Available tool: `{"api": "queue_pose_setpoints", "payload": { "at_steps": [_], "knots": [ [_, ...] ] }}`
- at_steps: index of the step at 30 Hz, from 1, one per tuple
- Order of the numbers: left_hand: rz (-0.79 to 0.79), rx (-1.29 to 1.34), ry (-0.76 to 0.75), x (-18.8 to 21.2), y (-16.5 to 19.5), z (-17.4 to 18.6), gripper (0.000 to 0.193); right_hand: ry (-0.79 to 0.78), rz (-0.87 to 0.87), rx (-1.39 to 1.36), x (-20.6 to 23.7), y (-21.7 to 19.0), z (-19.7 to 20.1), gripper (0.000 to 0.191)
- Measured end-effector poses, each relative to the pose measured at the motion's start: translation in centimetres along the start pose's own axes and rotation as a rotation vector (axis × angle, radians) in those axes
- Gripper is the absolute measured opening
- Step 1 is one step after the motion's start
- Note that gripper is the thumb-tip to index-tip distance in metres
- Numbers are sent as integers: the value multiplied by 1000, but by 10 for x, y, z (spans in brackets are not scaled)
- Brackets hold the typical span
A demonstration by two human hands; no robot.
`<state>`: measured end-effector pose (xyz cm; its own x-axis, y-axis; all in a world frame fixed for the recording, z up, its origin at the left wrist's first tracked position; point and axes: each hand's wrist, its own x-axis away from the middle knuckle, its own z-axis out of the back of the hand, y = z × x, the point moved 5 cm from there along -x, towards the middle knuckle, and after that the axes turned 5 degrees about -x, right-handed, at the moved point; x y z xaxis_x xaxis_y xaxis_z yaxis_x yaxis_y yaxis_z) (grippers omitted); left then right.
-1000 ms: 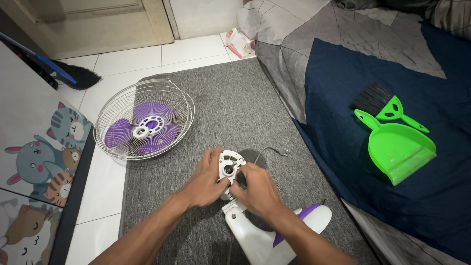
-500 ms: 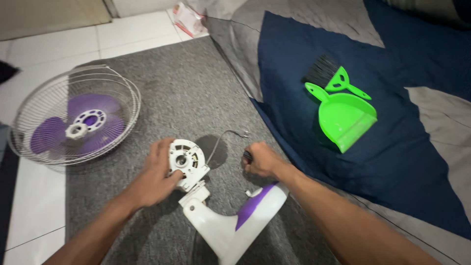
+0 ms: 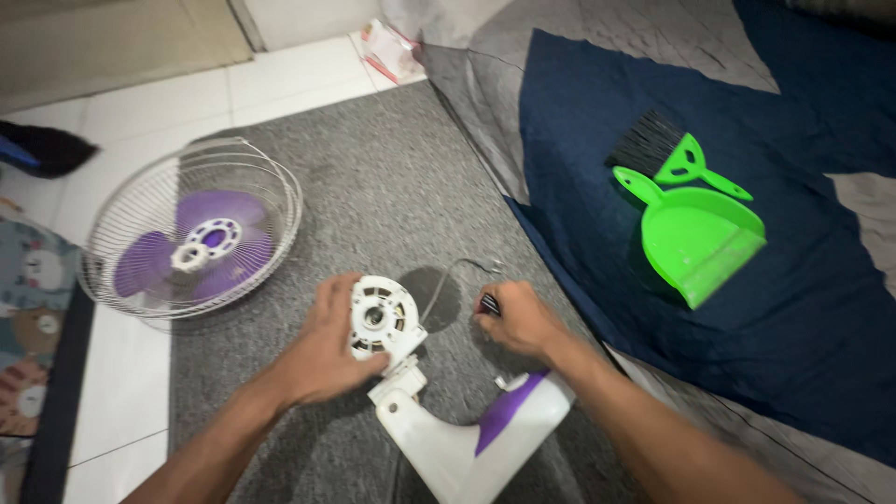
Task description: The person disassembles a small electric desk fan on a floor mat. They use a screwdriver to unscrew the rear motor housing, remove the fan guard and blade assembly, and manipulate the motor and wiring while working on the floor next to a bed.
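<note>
Seen from my head camera: my left hand (image 3: 322, 350) is wrapped around the side of a white round fan motor housing (image 3: 383, 319), fingers closed on it, holding it up at the top of the white and purple fan stand (image 3: 471, 434) that lies on the grey carpet (image 3: 373, 187). My right hand (image 3: 516, 320) rests just to the right of the housing, curled shut around a small dark tool (image 3: 488, 303) whose tip shows between my fingers; what kind of tool it is I cannot tell. A thin wire (image 3: 457, 271) loops on the carpet between the housing and that hand. To the left, well apart, the wire fan guard (image 3: 280, 201) holds the purple fan blade (image 3: 201, 252). On the blue blanket (image 3: 579, 140) to the right lie a green dustpan (image 3: 700, 238) and a black-bristled brush (image 3: 658, 149).
</note>
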<state>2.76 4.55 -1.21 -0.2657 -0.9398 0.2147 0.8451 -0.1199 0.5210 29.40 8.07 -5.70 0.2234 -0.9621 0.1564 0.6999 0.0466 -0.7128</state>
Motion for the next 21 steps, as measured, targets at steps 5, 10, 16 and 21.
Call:
{"api": "queue_pose_setpoints", "payload": {
  "at_steps": [5,10,16,21],
  "knots": [
    [-207,-23,0,12,8,12,152,37,110,-138,25,-68,-15,81],
    [-235,0,26,21,7,18,142,42,-43,-83,54,-106,-39,101],
    [-236,12,52,25,8,16,136,153,-103,-49,67,-121,-51,99],
    [-188,0,19,24,6,17,138,135,-128,7,67,-124,-50,93]
  ]
}}
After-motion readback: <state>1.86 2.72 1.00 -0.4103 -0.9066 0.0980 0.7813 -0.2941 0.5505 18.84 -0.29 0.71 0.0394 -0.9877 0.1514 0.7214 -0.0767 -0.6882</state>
